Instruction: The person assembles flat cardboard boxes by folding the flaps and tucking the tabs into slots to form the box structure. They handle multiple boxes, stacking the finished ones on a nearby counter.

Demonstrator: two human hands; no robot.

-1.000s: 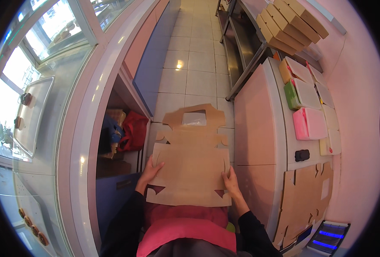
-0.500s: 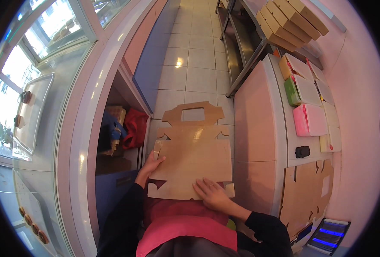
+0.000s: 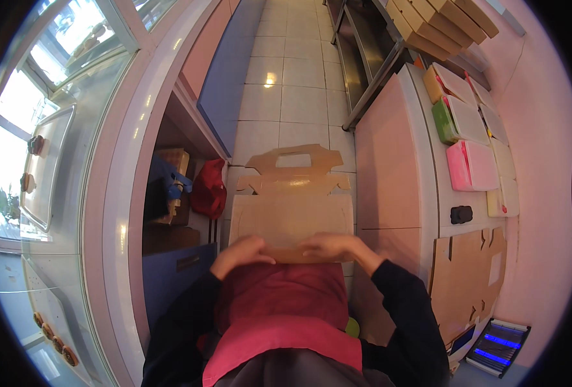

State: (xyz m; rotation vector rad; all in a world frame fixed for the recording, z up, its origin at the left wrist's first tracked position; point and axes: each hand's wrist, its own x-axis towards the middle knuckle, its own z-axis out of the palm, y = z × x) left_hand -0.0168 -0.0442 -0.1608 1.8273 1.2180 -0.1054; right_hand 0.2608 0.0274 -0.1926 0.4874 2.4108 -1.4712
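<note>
An unfolded brown cardboard carry box (image 3: 292,216) is held out in front of my red apron (image 3: 282,297). Its far end narrows to a handle flap with a rectangular cut-out, and notched tabs stick out at the sides. My left hand (image 3: 246,249) grips the near edge toward the left, fingers curled inward over the board. Farther right on that same edge, my right hand (image 3: 330,246) also has its fingers closed on the cardboard. The near flap stands bent up between the two hands, and the thumbs are partly hidden.
To the right, a counter bears lidded plastic tubs (image 3: 470,164), a small black object (image 3: 461,215) and more flat cardboard boxes (image 3: 470,277). Folded boxes (image 3: 437,29) are stacked beyond. On the left are an open cabinet with a red bag (image 3: 209,188) and a glass display case (image 3: 44,174).
My left hand has moved from the box's left side to its near edge. My right hand has gone from lying flat on the board to gripping that edge, and the near flap has folded up.
</note>
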